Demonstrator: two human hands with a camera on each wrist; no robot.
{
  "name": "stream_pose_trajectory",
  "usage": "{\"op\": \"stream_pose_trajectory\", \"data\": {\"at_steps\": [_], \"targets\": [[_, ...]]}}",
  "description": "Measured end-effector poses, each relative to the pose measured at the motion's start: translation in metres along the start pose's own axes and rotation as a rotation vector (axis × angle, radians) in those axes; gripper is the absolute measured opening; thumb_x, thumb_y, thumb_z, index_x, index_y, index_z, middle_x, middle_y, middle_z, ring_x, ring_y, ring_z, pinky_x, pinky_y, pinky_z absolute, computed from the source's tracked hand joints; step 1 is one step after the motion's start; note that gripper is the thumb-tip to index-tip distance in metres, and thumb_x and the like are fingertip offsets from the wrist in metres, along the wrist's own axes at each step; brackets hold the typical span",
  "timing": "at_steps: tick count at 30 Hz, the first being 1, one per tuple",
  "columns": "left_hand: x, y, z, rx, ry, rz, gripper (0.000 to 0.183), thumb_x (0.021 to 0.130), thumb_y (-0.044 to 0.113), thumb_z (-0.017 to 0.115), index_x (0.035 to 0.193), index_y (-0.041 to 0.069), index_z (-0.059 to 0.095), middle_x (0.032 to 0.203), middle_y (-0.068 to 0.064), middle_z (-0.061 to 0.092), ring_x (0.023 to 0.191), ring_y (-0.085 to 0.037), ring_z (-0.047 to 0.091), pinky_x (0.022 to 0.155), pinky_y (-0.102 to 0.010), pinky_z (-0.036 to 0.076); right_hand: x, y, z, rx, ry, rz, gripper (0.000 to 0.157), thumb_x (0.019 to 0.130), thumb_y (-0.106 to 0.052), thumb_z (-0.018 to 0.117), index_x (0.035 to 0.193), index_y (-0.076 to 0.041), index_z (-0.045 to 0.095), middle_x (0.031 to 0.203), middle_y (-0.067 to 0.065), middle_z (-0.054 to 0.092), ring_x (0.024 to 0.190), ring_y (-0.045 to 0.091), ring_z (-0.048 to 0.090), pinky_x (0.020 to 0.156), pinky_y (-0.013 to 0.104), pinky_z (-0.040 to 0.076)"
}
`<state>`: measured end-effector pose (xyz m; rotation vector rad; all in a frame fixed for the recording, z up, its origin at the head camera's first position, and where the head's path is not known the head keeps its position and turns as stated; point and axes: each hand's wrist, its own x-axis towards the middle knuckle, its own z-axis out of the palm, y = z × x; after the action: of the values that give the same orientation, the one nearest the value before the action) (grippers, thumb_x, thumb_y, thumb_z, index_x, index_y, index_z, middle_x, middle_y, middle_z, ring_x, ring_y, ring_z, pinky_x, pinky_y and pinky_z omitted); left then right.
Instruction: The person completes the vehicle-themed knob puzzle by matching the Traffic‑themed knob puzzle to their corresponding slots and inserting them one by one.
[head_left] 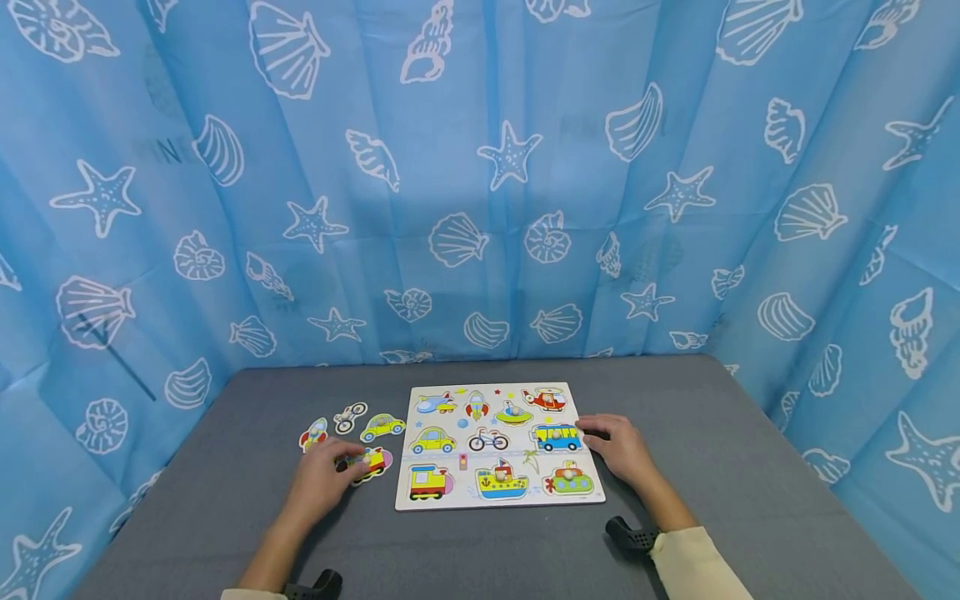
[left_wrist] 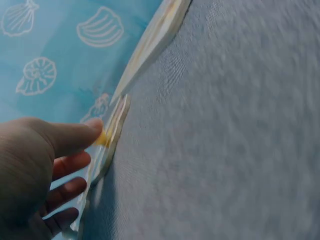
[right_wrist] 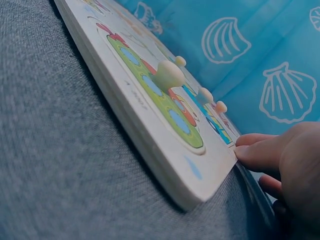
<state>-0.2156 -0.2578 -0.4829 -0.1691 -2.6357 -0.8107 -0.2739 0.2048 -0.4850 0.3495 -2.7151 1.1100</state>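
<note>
My left hand (head_left: 318,479) is over a train puzzle piece (head_left: 377,467) left of the board. In the left wrist view, thumb and index finger pinch its yellowish knob (left_wrist: 102,139), and the piece stays close over the grey cloth. The white puzzle board (head_left: 465,450) lies flat in front, with vehicle pictures and knobbed pieces such as a bus (head_left: 557,437), a ship (head_left: 501,482) and a submarine (head_left: 568,478). My right hand (head_left: 618,446) is at the board's right edge by the bus, thumb and index fingertips touching that edge.
Loose pieces lie on the grey table (head_left: 525,554) left of the board: a rocket (head_left: 315,433), a bicycle (head_left: 350,417) and a yellow-green car (head_left: 382,427), which sits close to the board's left edge. A blue shell-patterned curtain (head_left: 510,275) hangs behind the table.
</note>
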Motion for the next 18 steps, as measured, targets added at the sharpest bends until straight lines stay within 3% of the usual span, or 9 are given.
{"op": "stream_pose_trajectory", "data": {"at_steps": [7,18], "targets": [[0.0033,0.0059,0.0012,0.008,-0.059,-0.114,0.017,0.077,0.013,0.081,0.093,0.008,0.076,0.092,-0.004,0.067,0.09,-0.026,0.061,0.082,-0.048,0.044,-0.0006,0.0006,-0.0005,-0.002,-0.004,-0.002,0.025,0.088,0.0,0.067,0.113,-0.001,0.072,0.121,0.018,0.064,0.122,0.042,0.048,0.1,0.059,0.034],[0.0055,0.0097,0.004,0.089,-0.042,-0.098,0.013,0.077,0.015,0.081,0.086,0.009,0.076,0.09,-0.005,0.066,0.09,-0.031,0.06,0.083,-0.05,0.044,-0.0001,0.0004,-0.0006,0.003,-0.011,0.005,0.025,0.089,0.0,0.067,0.114,-0.001,0.071,0.122,0.018,0.064,0.123,0.042,0.047,0.101,0.059,0.033]]}}
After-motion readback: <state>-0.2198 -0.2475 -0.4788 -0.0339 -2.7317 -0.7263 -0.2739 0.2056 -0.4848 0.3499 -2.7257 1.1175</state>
